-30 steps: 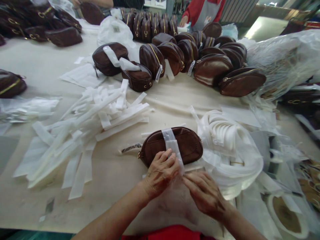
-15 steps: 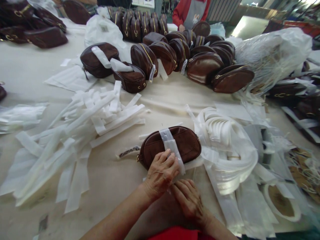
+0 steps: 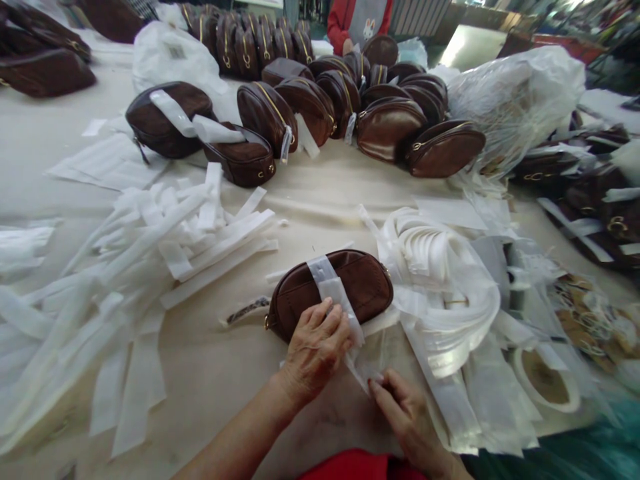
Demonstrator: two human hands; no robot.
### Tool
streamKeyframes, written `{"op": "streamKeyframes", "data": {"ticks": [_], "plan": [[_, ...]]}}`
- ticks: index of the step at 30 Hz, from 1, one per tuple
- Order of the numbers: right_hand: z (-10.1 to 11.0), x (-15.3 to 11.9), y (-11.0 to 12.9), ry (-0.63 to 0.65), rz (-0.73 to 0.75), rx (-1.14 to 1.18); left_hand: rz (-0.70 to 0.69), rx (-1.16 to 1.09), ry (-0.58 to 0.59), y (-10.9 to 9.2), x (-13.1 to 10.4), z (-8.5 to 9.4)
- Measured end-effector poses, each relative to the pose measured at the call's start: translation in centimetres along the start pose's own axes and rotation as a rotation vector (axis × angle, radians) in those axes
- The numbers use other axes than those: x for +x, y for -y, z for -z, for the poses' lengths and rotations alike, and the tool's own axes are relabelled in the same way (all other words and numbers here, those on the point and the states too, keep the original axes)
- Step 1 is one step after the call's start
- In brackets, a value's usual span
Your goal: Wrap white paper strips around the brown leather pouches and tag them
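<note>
A small dark-brown oval bag [image 3: 367,283] lies in front of me, with a translucent white strip [image 3: 323,269] banded across its middle. My left hand [image 3: 317,347] is closed over the bag's near edge, its fingers pressing on the strip; the thumb is hidden. Close to my body, my right hand [image 3: 407,410] pinches the loose end of a clear film strip [image 3: 360,373], which stretches up to the left hand. A wrapped zipper pull [image 3: 247,310] sticks out at the bag's left end.
Loose white strips [image 3: 150,247] are heaped on the left. A looped bundle of strips [image 3: 445,287] and a tape roll [image 3: 547,380] lie on the right. Several finished-looking brown bags [image 3: 390,127] stand behind, beside a clear plastic sack [image 3: 520,100]. A person in red sleeves [image 3: 340,27] stands across the table.
My right hand has moved right and away from the left hand, drawing the film strip's end out. My left hand stays on the bag. The whole view has shifted slightly.
</note>
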State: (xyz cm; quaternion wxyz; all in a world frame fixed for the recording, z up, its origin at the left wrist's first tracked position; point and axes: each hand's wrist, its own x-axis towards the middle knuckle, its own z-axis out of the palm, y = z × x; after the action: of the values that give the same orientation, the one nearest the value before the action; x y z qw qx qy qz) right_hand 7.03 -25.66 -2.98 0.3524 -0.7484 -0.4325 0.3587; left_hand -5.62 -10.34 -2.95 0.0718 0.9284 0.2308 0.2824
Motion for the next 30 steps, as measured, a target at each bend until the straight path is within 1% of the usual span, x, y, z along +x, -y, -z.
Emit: {"op": "streamKeyframes", "data": {"ticks": [1, 2, 3, 5, 7, 10, 12, 14, 16, 18, 20, 23, 27, 30], "plan": [[-0.2, -0.2, -0.1, 0.022, -0.075, 0.034, -0.001, -0.004, 0.001, 0.0, 0.0, 0.0], [-0.3, -0.4, -0.3, 0.030, -0.118, 0.072, -0.002, -0.007, 0.003, 0.0, -0.1, -0.1], [-0.4, -0.5, -0.5, 0.017, -0.127, 0.104, -0.001, -0.009, 0.006, 0.0, -0.1, -0.1], [-0.1, -0.6, -0.9, -0.059, -0.061, 0.139, 0.001, -0.011, 0.012, 0.0, -0.2, -0.2], [0.5, -0.2, -1.2, -0.077, 0.109, 0.101, 0.000, -0.004, 0.010, 0.0, -0.2, -0.1], [1.5, 1.0, -1.1, 0.045, 0.458, -0.070, -0.004, 0.010, 0.003, -0.1, -0.1, 0.0], [1.9, 2.1, -0.6, 0.106, 0.647, -0.216, 0.003, 0.011, 0.001, -0.1, -0.1, 0.1], [1.9, 2.9, 0.0, 0.108, 0.750, -0.332, 0.011, 0.011, 0.001, -0.2, -0.1, 0.2], [1.9, 3.5, 0.4, 0.065, 0.818, -0.387, 0.017, 0.016, 0.001, -0.2, -0.1, 0.2], [2.0, 3.9, 0.6, 0.043, 0.901, -0.384, 0.025, 0.028, 0.003, -0.3, -0.1, 0.2], [2.2, 4.1, 0.5, 0.083, 0.982, -0.362, 0.036, 0.041, 0.008, -0.5, 0.0, 0.3], [2.4, 4.3, 0.2, 0.154, 1.044, -0.326, 0.043, 0.064, 0.021, -0.7, 0.1, 0.3], [2.5, 4.3, 0.3, 0.155, 1.045, -0.283, 0.017, 0.116, 0.023, -0.9, 0.1, 0.2], [3.0, 3.8, 0.6, 0.157, 1.039, -0.270, 0.000, 0.152, 0.021, -0.9, 0.1, 0.2]]}}
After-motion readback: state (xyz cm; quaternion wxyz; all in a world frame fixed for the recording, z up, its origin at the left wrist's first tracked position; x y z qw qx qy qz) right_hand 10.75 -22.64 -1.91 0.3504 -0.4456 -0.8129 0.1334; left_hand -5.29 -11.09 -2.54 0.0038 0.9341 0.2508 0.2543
